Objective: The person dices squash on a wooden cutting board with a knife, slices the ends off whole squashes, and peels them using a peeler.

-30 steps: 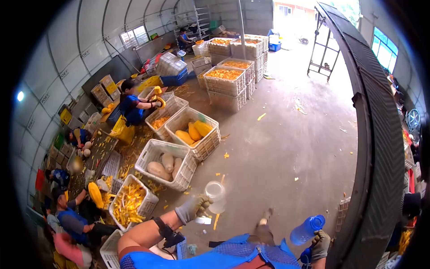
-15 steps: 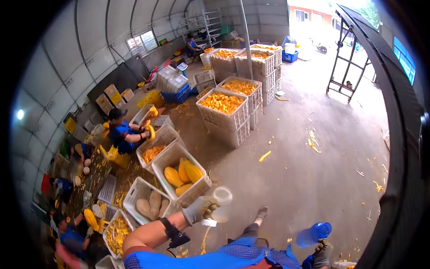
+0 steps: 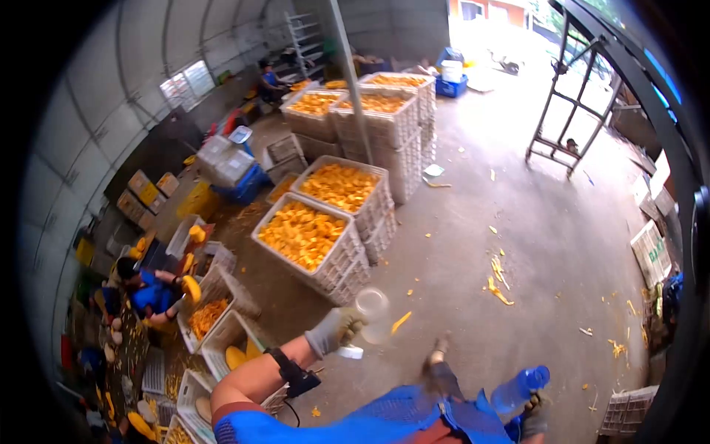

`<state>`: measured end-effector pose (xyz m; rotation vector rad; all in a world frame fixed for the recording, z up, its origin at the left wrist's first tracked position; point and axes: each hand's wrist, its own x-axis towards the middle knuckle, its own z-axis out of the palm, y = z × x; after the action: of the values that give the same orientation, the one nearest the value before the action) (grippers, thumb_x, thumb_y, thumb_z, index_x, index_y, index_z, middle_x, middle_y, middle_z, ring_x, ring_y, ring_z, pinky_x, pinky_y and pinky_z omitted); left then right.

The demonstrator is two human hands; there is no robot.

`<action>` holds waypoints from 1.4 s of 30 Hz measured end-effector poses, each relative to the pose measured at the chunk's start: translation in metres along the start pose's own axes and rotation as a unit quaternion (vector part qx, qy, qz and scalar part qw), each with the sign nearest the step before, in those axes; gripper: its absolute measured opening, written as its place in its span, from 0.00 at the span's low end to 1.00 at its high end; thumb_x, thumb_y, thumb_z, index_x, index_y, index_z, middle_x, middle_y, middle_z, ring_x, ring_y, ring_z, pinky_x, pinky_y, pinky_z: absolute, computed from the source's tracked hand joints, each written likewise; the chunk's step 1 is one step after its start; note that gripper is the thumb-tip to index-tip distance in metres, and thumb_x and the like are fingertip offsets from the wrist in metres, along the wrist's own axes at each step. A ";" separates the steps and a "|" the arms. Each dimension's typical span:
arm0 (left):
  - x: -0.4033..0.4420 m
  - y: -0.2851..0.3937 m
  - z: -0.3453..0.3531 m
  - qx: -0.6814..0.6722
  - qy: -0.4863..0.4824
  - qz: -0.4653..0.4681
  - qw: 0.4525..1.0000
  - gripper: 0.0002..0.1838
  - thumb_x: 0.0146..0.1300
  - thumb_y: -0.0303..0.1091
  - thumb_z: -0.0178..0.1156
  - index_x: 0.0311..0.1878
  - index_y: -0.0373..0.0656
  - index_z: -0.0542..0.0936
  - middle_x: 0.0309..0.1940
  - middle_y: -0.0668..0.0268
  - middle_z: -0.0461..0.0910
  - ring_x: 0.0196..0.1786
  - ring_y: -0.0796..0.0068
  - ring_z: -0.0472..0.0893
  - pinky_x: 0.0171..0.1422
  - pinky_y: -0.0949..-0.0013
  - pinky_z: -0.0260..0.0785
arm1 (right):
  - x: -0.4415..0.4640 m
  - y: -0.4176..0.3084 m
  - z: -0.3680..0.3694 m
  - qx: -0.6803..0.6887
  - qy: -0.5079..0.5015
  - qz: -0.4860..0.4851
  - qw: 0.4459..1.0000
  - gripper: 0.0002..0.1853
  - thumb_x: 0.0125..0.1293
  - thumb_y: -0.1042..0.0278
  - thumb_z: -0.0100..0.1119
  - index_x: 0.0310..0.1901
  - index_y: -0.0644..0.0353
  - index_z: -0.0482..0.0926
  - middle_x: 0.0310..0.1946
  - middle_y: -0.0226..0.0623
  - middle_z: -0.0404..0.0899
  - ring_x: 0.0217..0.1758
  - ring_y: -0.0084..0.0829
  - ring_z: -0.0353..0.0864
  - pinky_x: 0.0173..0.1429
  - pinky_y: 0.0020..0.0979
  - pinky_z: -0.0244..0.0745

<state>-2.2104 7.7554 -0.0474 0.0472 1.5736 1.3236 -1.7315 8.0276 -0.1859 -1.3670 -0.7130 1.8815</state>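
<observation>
My left hand (image 3: 336,331), in a grey work glove, is closed around a clear plastic jar (image 3: 376,329) held out in front of me. Its round rim faces up, and a white lid (image 3: 350,352) shows just below the hand. My right hand (image 3: 534,418), also gloved, grips a translucent blue bottle (image 3: 510,394) low at my right side. The bottle tilts, with its round blue end up and to the right. Part of the right hand is hidden behind the bottle and at the frame edge.
Stacked crates (image 3: 355,285) of cut orange pieces stand ahead left. Co-workers (image 3: 151,292) sit left among crates of squash. A metal pole (image 3: 353,81) rises behind the stacks. A metal frame (image 3: 573,96) stands ahead right. Yellow peels (image 3: 498,291) lie on the floor.
I have moved forward and my view has turned right. The stacked crates look nearer and further left. Both hands keep hold of the jar and the bottle.
</observation>
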 end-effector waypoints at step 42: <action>1.123 0.932 0.274 -0.120 -0.022 -0.072 0.990 0.10 0.61 0.33 0.56 0.23 0.48 0.73 0.13 0.78 0.65 0.09 0.90 0.57 0.10 0.81 0.47 | 1.176 -0.567 0.792 -0.239 -0.086 0.001 0.967 0.06 0.60 0.75 0.51 0.35 0.64 0.78 0.21 0.30 0.74 0.26 0.19 0.72 0.33 0.24 0.69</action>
<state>-3.0488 8.9806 -0.0522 -0.1838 1.3455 1.3782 -2.6060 9.2792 -0.1941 -1.4951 -1.3203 1.9207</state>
